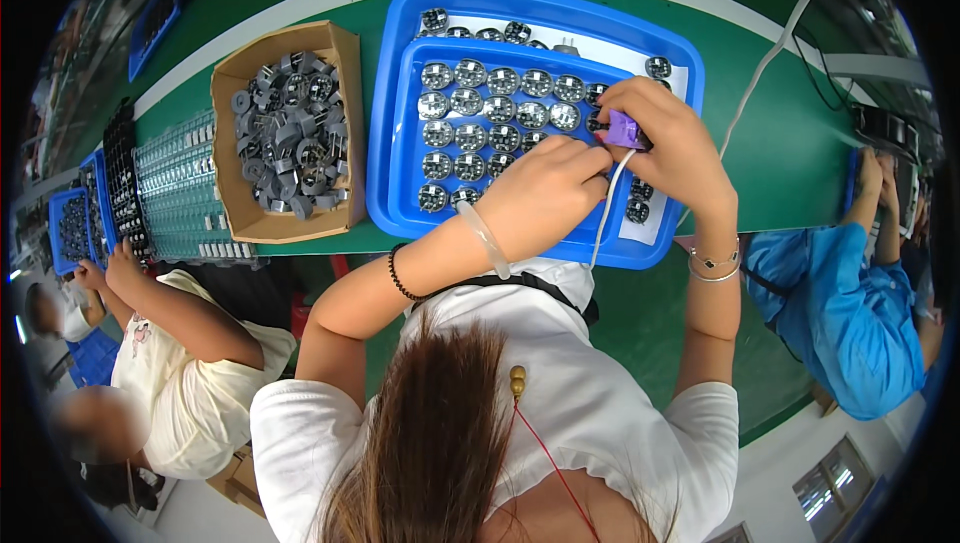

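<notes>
Over the right part of the upper blue tray (402,133), my right hand (672,138) is closed round a small purple block (627,130) with a white cord (609,205) hanging from it. My left hand (540,193) meets it from the left, fingers bent and pinched together beside the block. Whatever lies between those fingertips is hidden. Rows of round black-and-silver parts (502,81) fill the tray under both hands. My hands cover some of the parts on the right side.
Beneath sits a larger blue tray (540,0) with more round parts and white sheeting. A cardboard box (238,215) of grey pronged round pieces stands left on the green table (790,158). A white cable (765,58) crosses at right. Co-workers sit on both sides, one in blue (850,313).
</notes>
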A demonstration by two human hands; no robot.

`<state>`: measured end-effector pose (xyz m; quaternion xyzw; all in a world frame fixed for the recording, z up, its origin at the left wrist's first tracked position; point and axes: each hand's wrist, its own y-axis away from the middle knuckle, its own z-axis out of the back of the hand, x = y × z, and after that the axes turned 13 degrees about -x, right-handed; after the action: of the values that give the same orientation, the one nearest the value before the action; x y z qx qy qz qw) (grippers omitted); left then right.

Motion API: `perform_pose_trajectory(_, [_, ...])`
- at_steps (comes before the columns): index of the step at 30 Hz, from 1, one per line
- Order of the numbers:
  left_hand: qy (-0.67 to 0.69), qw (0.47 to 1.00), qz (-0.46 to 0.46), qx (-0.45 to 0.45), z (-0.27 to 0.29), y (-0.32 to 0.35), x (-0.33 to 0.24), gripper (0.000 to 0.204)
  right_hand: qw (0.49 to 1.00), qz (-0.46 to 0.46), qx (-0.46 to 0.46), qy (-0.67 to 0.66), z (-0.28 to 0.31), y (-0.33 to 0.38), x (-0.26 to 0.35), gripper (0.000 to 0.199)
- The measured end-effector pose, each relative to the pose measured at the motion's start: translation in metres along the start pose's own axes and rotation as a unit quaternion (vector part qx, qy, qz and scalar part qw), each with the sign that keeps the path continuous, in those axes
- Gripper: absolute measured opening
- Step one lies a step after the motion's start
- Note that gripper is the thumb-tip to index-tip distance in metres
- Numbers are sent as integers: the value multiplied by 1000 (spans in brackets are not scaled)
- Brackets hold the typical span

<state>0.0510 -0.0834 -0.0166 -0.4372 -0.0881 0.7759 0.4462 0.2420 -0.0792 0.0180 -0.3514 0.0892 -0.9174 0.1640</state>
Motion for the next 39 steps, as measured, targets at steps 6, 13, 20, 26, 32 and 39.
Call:
perform_pose_trajectory(6, [14, 1000, -22, -5, 0, 1, 1, 14, 999, 34, 15, 16, 0, -1, 0, 29])
perform_pose_trajectory(13, [107, 994, 9, -7, 30, 12, -13, 14, 999, 33, 28, 15, 0, -11, 6, 28])
perform_pose_trajectory(20, [-81, 971, 151, -168, 143, 48, -10, 11, 998, -26, 6, 57, 0, -13, 9, 21])
perform_pose_trajectory(26, [-272, 869, 329, -251, 208, 107, 16, 14, 996, -84, -5, 43, -3, -17, 14, 13])
perform_pose_trajectory(32, [-267, 895, 298, -200, 203, 143, 25, 16, 996, -75, -35, 31, -5, -11, 10, 12])
perform_pose_trajectory(39, [-266, 899, 207, -279, 188, 122, 2, 19, 994, -96, -12, 46, -8, -13, 1, 12])
